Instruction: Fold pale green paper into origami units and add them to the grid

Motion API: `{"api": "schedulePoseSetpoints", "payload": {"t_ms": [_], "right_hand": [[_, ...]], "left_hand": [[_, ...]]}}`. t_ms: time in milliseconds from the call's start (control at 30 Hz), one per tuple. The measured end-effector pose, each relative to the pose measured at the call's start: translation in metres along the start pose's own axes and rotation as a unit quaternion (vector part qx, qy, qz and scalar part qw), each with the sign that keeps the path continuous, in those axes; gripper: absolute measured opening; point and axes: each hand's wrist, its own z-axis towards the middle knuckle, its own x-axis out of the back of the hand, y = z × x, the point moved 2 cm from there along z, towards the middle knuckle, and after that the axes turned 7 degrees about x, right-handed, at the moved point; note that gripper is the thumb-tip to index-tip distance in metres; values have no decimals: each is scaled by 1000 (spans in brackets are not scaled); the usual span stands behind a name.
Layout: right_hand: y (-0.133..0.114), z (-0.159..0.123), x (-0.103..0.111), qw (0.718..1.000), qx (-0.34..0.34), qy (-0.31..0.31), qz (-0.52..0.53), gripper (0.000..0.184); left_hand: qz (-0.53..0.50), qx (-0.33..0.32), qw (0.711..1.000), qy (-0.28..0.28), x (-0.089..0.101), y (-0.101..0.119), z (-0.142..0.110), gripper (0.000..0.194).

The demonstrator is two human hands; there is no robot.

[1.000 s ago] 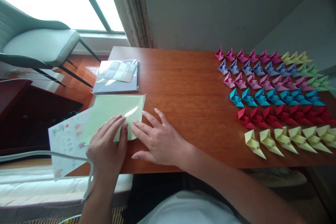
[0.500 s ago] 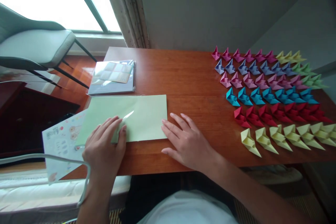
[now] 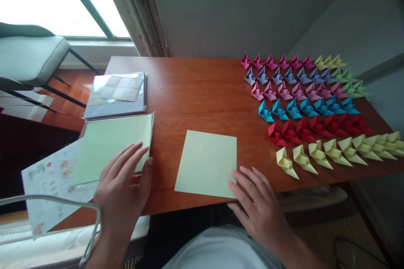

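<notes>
A square sheet of pale yellow-green paper point(image 3: 206, 164) lies flat near the front edge of the table, turned slightly askew. My right hand point(image 3: 257, 201) is at its lower right edge, fingers stretched and fingertips touching the paper's margin. On the left, my left hand point(image 3: 124, 178) hovers over or rests on the right end of a pack of light green paper point(image 3: 113, 134) in a clear sleeve. Its fingers are extended, the thumb apart, and nothing shows in its grasp. The hand hides the pack's lower right corner.
Rows of folded paper boats in several colours, including red ones point(image 3: 303, 130) and yellow ones point(image 3: 334, 151), fill the table's right side. A wrapped paper pack point(image 3: 91, 101) lies behind the green one. Under it sticks out a printed sheet point(image 3: 47, 189). A white cable point(image 3: 57, 199) passes my left wrist.
The single sheet has slid off the pack to the right with my right hand and now lies apart on the table. My left hand stays at the pack. The view has shifted slightly.
</notes>
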Motion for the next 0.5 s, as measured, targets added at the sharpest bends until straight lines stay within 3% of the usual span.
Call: {"api": "schedulePoseSetpoints", "payload": {"t_ms": [133,300,500], "right_hand": [[0,-2,8,999,-2,48,25,31],[10,9,15,991,-5,30,128,21],[27,25,21,957,-93,52,270,14]], "left_hand": [[-58,-14,997,-39,-3,27,-2,33],[-130,-21,987,-90,-5,46,-3,30],[-182,19,976,-118,-1,52,-4,28]]}}
